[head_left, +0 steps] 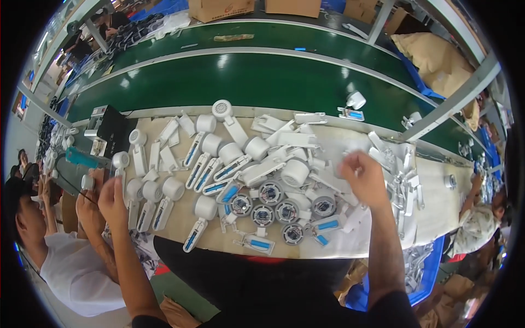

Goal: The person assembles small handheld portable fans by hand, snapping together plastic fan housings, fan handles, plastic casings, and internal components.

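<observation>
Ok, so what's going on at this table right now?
The person's left hand is raised close to a white round-headed piece; the right hand is over the right side of the pile. Whether either holds something is hard to tell. Between them lie white handles with blue strips and open round pieces. A co-worker's hand is just left.

Bright light glares off the green conveyor (262, 82); outer edges bend.
</observation>
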`<state>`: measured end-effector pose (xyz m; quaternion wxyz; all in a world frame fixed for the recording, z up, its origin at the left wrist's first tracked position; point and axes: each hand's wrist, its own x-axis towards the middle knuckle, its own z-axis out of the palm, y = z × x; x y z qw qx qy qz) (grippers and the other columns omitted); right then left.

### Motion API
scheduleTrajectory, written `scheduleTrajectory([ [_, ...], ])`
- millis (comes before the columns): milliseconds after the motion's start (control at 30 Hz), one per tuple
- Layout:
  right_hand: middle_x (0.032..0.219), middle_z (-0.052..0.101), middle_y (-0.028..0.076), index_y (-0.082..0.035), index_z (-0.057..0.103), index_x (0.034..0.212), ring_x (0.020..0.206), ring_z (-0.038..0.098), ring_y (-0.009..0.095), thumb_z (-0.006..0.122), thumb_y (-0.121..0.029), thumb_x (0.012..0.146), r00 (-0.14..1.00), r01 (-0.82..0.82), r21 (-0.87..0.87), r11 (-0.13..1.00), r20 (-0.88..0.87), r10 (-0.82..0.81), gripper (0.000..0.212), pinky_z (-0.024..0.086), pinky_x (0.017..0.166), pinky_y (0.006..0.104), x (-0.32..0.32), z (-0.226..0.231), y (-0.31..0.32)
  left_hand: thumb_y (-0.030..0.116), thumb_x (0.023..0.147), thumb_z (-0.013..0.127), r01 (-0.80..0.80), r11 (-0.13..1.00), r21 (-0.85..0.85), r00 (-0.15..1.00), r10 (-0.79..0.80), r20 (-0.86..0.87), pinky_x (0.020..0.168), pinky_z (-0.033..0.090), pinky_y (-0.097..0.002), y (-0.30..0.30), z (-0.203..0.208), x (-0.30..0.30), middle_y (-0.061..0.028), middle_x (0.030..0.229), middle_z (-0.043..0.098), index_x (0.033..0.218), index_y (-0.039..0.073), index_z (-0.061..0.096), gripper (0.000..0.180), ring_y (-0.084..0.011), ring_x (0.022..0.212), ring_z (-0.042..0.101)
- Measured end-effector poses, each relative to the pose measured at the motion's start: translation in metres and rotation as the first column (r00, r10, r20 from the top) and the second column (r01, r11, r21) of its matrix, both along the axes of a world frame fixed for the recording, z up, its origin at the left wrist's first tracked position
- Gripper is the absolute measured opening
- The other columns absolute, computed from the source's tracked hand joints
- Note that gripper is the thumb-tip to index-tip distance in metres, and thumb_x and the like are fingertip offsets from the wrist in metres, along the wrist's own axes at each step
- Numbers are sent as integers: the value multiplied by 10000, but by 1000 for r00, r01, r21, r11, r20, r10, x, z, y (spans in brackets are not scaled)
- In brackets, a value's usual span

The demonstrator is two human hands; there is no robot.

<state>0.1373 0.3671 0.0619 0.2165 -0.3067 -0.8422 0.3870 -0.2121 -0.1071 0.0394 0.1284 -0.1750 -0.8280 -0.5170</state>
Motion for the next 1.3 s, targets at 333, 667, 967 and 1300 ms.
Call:
scheduleTrajectory([
  [333, 1442, 489, 125, -354, 419, 1458, 1185, 568, 407, 617, 60, 751, 902, -189, 631, 752, 414, -120, 844, 514, 972, 447, -98, -43, 230, 131, 963, 654, 27, 990, 139, 950, -69, 304, 680, 511, -249, -11, -23, 164, -97, 879, 718, 935, -44, 682, 180, -123, 705, 639],
  [667, 1151, 588, 140, -87, 575, 1103, 1055, 619, 354, 829, -63, 643, 933, -332, 584, 741, 321, 165, 526, 522, 913, 409, -81, 34, 178, 120, 949, 658, 126, 967, 220, 869, -214, 445, 737, 525, -269, 48, 22, 176, -123, 908, 728, 965, -53, 686, 177, -153, 764, 665],
  [967, 1114, 629, 52, -45, 487, 1251, 1053, 602, 143, 824, 36, 696, 847, -518, -199, 832, -252, 468, 654, 457, 964, 311, -33, 117, 28, 299, 976, 588, 475, 551, 686, 513, -807, 293, 1026, 437, -381, 222, 48, 168, -178, 1288, 616, 1289, -6, 570, 437, -256, 1163, 599],
  [1300, 1177, 639, 85, -17, 490, 1310, 1130, 589, 172, 861, -28, 712, 834, -537, -350, 767, -360, 419, 703, 421, 1020, 334, -12, 96, -22, 466, 1060, 376, 85, 357, 930, -158, -917, 366, 742, 587, -363, 252, 49, 214, -179, 1013, 708, 1298, 27, 532, 524, -270, 787, 712],
])
